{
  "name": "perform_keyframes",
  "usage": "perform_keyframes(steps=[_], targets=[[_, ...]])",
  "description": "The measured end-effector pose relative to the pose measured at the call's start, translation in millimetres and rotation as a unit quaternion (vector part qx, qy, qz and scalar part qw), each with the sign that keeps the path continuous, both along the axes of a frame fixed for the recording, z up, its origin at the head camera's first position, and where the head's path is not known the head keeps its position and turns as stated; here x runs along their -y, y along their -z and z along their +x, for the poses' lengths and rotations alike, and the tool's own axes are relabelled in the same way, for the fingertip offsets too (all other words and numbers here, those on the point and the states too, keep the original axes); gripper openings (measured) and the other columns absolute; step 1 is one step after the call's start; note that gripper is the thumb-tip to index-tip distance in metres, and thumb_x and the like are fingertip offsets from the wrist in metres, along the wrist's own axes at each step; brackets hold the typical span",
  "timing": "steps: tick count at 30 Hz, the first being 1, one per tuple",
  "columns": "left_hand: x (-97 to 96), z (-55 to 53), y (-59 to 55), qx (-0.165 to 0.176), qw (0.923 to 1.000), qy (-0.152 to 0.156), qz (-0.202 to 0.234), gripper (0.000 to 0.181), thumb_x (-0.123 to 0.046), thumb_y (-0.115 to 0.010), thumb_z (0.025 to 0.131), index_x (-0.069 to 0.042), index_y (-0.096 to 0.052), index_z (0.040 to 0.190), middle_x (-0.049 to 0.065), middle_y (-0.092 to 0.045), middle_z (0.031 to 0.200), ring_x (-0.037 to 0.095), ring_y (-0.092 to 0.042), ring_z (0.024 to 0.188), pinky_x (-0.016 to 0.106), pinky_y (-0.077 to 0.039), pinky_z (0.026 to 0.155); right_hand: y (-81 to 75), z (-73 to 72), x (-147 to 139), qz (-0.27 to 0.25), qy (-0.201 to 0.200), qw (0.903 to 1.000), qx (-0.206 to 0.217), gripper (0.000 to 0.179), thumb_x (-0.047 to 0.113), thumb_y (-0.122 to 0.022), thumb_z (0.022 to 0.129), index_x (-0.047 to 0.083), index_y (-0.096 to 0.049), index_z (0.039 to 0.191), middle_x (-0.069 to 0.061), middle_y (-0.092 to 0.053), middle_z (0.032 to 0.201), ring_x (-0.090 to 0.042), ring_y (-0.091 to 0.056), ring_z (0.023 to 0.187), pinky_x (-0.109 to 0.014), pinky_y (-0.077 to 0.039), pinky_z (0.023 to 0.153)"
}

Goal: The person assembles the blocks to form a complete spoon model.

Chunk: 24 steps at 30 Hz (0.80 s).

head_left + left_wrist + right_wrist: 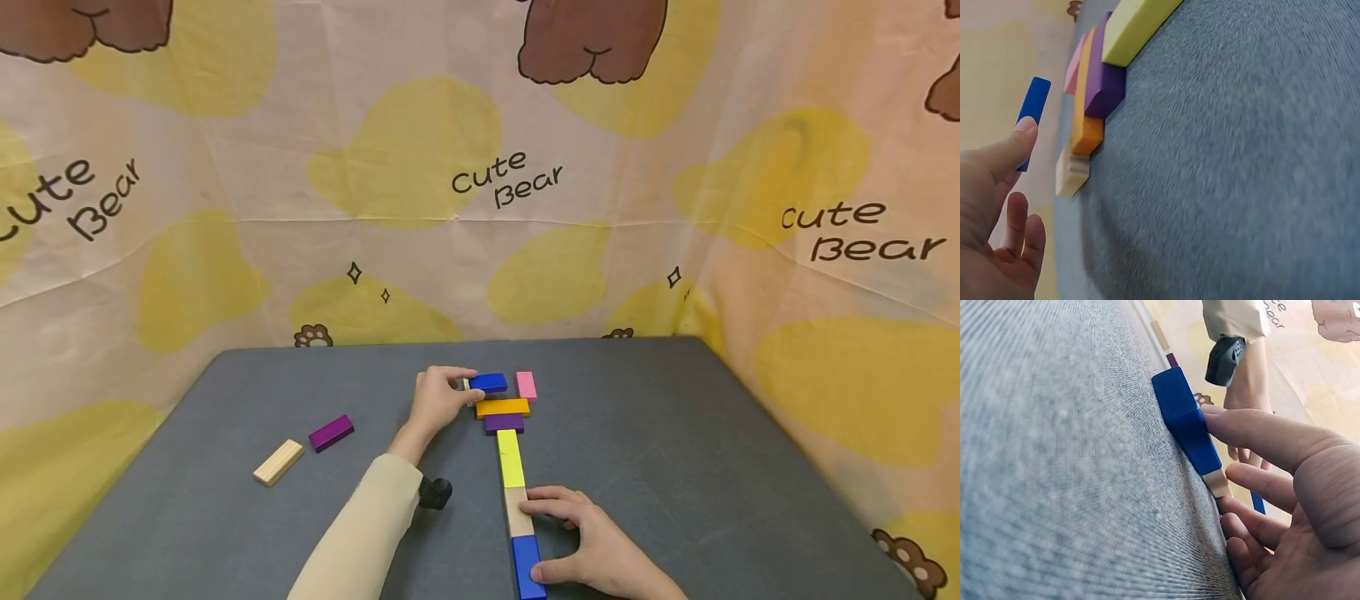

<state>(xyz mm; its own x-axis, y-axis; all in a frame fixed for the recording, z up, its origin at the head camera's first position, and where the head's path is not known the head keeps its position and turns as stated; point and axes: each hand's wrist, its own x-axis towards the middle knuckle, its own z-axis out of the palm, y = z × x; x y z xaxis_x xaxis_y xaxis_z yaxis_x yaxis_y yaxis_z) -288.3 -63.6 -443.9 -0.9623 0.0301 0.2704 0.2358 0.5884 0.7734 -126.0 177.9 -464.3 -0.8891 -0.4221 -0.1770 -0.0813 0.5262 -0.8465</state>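
Note:
In the head view my left hand (435, 400) pinches a blue block (490, 383) between thumb and fingers at the far end of a row. The left wrist view shows this blue block (1036, 97) raised over a plain wooden block (1072, 172). Close by lie an orange block (502, 407), a purple block (504, 423) and a pink block (527, 385). A yellow-green block (510, 458), a wooden block (519, 511) and a second blue block (528, 567) run toward me. My right hand (596, 537) touches these last two, its thumb on the blue one.
Left of the row, a magenta-purple block (331, 433) and a loose wooden block (278, 462) lie on the dark grey table (637, 417). A printed bear-pattern cloth (405, 167) hangs around the table's far and side edges. A black device (435, 493) sits at my left wrist.

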Motion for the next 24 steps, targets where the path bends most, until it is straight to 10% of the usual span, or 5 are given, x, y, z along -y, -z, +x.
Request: perform_keyframes(steps=[24], targets=[[-20.3, -7.4, 11.9, 0.045, 0.999, -0.004, -0.005, 0.031, -0.012, -0.078, 0.086, -0.01, -0.075, 0.116, 0.009, -0.068, 0.115, 0.027, -0.059, 0.107, 0.043, -0.048, 0.093, -0.4, -2.2, -1.3, 0.0, -0.003, 1.0, 0.004, 0.056, 0.039, -0.085, 0.076, 0.035, -0.065, 0.128, 0.003, -0.049, 0.137, -0.035, -0.038, 0.125, -0.067, -0.032, 0.098]])
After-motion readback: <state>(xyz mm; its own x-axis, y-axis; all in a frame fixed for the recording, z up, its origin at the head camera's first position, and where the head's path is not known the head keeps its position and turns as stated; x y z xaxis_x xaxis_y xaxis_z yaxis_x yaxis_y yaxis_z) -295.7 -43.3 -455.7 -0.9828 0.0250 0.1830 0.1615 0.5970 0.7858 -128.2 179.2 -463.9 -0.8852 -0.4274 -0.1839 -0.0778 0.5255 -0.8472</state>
